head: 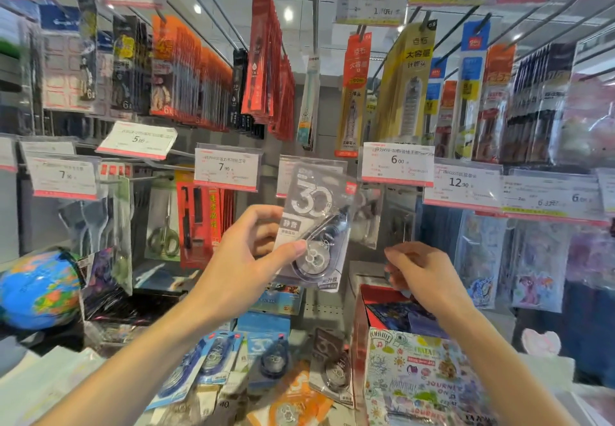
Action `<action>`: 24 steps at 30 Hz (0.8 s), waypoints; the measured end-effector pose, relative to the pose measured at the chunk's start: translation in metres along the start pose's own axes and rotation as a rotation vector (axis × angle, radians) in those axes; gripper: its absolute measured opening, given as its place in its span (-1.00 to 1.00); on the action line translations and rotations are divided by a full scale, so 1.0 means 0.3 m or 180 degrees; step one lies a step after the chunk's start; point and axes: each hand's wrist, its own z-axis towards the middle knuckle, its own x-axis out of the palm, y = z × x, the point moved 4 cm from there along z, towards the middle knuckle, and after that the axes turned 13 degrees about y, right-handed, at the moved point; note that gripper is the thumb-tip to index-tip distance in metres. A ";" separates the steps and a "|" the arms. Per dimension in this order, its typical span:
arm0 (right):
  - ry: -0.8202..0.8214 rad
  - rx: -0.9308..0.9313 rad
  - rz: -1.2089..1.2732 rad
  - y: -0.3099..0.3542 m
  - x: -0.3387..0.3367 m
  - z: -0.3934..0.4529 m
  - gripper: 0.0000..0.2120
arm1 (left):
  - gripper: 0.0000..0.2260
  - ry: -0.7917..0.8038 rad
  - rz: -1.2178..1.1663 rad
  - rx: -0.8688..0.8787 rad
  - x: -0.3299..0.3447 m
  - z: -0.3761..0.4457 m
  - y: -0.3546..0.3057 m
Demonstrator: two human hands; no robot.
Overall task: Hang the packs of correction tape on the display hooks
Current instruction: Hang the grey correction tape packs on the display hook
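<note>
Left hand (253, 252) grips one pack of correction tape (316, 225), thumb across the front, fingers curled behind; pack is raised, tilted slightly right, in front of the middle row of price tags. Pack front reads a large "30" and a grey panel "静音"; smaller print is illegible. Right hand (422, 269) is just right of the pack, apart from it, fingers loosely curled; whether they hold anything I cannot tell.

Price tags legible: "5.90" (138, 140), "7.90" (226, 167), "6.00" (397, 160), "12.90" (461, 183); one more at far left is too blurred to read.

Loose packs on the counter (266, 359) below: at least four, two blue and one dark showing "3"-type numerals, one orange (293, 399).

One globe (40, 292) at left. Yellow hanging pack (406, 82) above reads "太容量".
</note>
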 end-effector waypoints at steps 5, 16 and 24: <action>0.0695 -0.0597 0.0243 0.126 0.101 -0.151 -0.88 | -0.68 0.0132 -0.0296 -0.0161 0.073 0.001 0.044; 0.0823 -0.0682 0.0857 0.145 0.112 -0.221 -0.58 | -0.85 0.0152 0.0218 -0.0240 0.140 -0.024 0.057; 0.0493 -0.0789 0.0738 0.103 -0.025 -0.241 -0.54 | -0.76 0.0055 0.1707 0.0619 0.084 0.128 -0.124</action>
